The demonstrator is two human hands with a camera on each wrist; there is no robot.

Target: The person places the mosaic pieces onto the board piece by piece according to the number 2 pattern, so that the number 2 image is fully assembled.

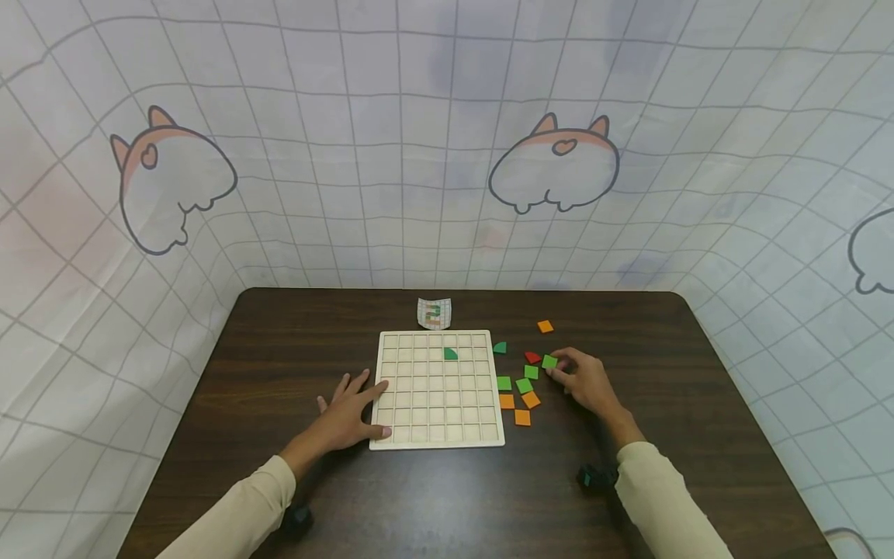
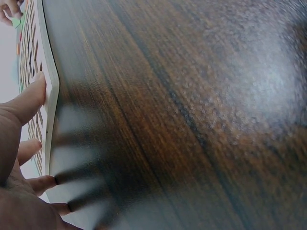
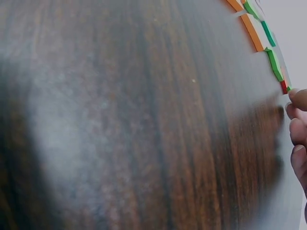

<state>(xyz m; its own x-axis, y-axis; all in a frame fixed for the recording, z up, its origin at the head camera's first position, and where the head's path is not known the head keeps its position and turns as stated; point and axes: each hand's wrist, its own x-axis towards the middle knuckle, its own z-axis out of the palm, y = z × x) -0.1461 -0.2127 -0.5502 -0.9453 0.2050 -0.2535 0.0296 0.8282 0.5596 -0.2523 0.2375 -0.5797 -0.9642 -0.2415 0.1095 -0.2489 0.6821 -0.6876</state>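
A pale square board (image 1: 436, 450) with a grid of recessed cells lies on the table. One dark green quarter-round tile (image 1: 450, 354) sits in a cell in its upper part. My left hand (image 1: 345, 415) is spread at the board's left edge, with thumb and index finger resting on the rim. Right of the board, my right hand (image 1: 587, 383) pinches a light green square tile (image 1: 549, 362) between thumb and fingers. Close by lie a red tile (image 1: 533, 358), a light green square (image 1: 531, 373) and an orange square (image 1: 531, 400).
A small card (image 1: 434, 314) with a printed coloured pattern lies behind the board. Another dark green tile (image 1: 500, 348) is beside the board's right edge, and an orange tile (image 1: 545, 327) lies farther back. A patterned white curtain (image 1: 447, 155) surrounds the dark wooden table (image 1: 447, 505).
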